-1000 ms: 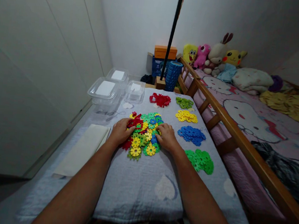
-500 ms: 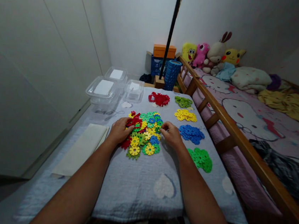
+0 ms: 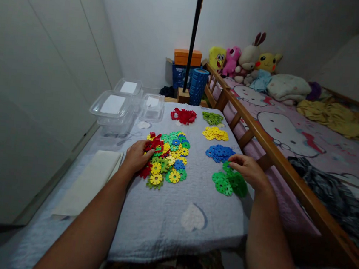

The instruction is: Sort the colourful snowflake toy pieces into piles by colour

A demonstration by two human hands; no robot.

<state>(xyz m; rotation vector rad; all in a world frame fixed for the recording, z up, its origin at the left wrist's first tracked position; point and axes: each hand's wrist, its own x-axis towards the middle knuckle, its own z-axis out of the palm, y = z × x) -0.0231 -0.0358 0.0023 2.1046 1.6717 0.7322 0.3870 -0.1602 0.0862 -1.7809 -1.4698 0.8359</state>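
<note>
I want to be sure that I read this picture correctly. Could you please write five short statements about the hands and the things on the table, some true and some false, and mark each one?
1. The left hand is at the mixed pile. True.
2. The right hand is at the red pile. False: it is at the green pile.
3. The blue pile lies between the yellow pile and the green pile. True.
4. The mixed pile is all yellow. False: it also shows red, green and blue.
5. The cream sheet lies left of the mixed pile. True.
</note>
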